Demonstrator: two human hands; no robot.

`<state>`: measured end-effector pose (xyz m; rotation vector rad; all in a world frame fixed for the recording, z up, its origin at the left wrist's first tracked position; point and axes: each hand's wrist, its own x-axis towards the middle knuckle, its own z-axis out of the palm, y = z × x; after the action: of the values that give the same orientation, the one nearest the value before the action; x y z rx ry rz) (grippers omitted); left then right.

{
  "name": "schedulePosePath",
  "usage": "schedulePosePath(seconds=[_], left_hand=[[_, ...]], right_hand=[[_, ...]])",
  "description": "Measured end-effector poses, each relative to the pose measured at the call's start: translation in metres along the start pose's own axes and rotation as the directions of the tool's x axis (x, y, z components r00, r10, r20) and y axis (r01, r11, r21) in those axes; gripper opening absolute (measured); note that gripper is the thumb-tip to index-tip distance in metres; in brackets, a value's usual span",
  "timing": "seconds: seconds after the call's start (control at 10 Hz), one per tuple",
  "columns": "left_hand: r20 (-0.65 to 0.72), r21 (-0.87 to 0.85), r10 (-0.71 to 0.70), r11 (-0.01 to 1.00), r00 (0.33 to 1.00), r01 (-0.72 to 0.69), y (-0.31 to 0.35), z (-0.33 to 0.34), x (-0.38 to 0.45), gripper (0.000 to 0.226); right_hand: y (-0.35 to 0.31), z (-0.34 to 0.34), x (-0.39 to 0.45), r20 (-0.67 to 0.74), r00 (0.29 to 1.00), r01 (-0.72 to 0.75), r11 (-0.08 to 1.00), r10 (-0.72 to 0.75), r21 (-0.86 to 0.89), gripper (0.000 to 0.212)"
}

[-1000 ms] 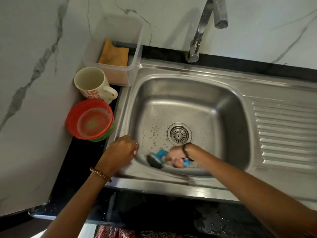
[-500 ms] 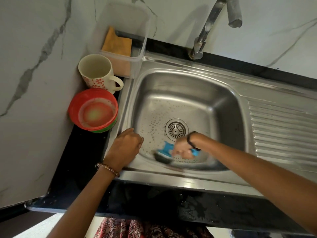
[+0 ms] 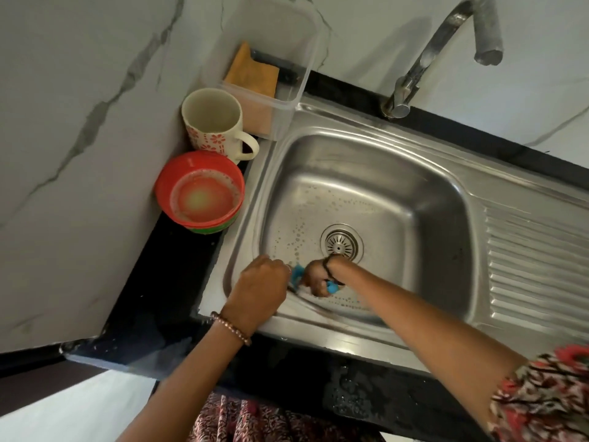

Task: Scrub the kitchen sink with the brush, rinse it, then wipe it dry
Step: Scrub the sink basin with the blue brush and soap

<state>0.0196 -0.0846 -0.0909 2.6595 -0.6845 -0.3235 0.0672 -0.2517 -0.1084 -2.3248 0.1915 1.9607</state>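
A stainless steel sink (image 3: pixel 398 173) has soap bubbles across its floor and a round drain (image 3: pixel 341 243) in the middle. My right hand (image 3: pixel 315 277) is down in the near-left corner of the basin, shut on a blue-handled brush (image 3: pixel 298 273) whose dark bristles press on the steel. My left hand (image 3: pixel 259 287) rests on the sink's near-left rim, fingers curled over the edge, right beside the brush and partly hiding its head.
A tap (image 3: pixel 446 43) arches over the basin from the back. Left of the sink stand a floral mug (image 3: pixel 212 122), stacked red bowls (image 3: pixel 200 193) and a clear tub (image 3: pixel 267 59) holding an orange cloth (image 3: pixel 253 73). A ribbed drainboard (image 3: pixel 535 266) lies right.
My right hand has pushed the brush left along the basin's near wall, up against my left hand. The camera view has tilted and shifted.
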Motion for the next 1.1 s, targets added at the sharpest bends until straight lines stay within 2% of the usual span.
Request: schedulePosePath(seconds=[0.1, 0.2, 0.3, 0.4, 0.5, 0.6, 0.7, 0.8, 0.9, 1.0, 1.1], left_hand=[[0.029, 0.050, 0.030, 0.998, 0.999, -0.032, 0.002, -0.004, -0.002, 0.029], [0.060, 0.077, 0.026, 0.997, 0.998, -0.031, 0.004, -0.002, -0.002, 0.033], [0.070, 0.091, -0.004, 0.996, 0.998, -0.003, 0.005, -0.001, 0.000, 0.025], [0.081, 0.161, -0.018, 0.987, 0.997, 0.005, 0.010, -0.003, 0.000, 0.017], [0.058, 0.225, -0.024, 0.974, 0.998, 0.010, 0.018, -0.007, -0.007, 0.024], [0.014, 0.237, -0.017, 0.972, 1.000, 0.013, 0.020, -0.008, -0.011, 0.033], [0.030, 0.242, -0.054, 0.969, 0.998, 0.046, 0.035, -0.003, -0.013, 0.037], [0.066, 0.267, -0.084, 0.962, 0.994, 0.063, 0.054, 0.001, -0.010, 0.034], [0.106, 0.236, -0.164, 0.962, 0.981, 0.135, 0.069, 0.011, -0.007, 0.027], [0.101, 0.181, -0.178, 0.971, 0.979, 0.158, 0.071, 0.013, -0.007, 0.019], [0.217, 0.134, -0.190, 0.977, 0.958, 0.164, 0.083, 0.022, 0.001, 0.010]], right_hand=[[0.058, 0.009, 0.006, 0.090, 0.968, -0.212, 0.954, 0.235, -0.211, 0.044], [0.095, 0.010, -0.001, 0.161, 0.895, -0.399, 0.908, 0.416, -0.127, 0.073], [0.059, 0.001, -0.033, 0.072, 0.988, -0.142, 0.981, 0.134, 0.130, 0.081], [0.029, -0.007, -0.037, -0.079, 0.993, 0.103, 0.976, -0.090, 0.193, 0.021], [0.048, -0.004, -0.047, 0.057, 0.994, 0.087, 0.983, -0.098, 0.162, 0.036], [0.113, 0.003, -0.050, 0.052, 0.995, -0.089, 0.996, 0.090, -0.029, 0.041], [0.157, 0.010, -0.058, 0.103, 0.980, -0.167, 0.985, 0.171, -0.047, 0.044], [0.140, 0.008, -0.064, -0.081, 0.994, -0.070, 0.998, 0.069, 0.001, 0.044], [0.097, 0.003, -0.076, 0.021, 0.997, 0.069, 0.996, -0.070, 0.049, 0.057], [0.120, 0.006, -0.056, 0.041, 0.998, 0.040, 0.999, -0.041, 0.024, 0.047], [0.174, 0.012, -0.041, 0.054, 0.982, -0.177, 0.982, 0.181, -0.067, 0.042]])
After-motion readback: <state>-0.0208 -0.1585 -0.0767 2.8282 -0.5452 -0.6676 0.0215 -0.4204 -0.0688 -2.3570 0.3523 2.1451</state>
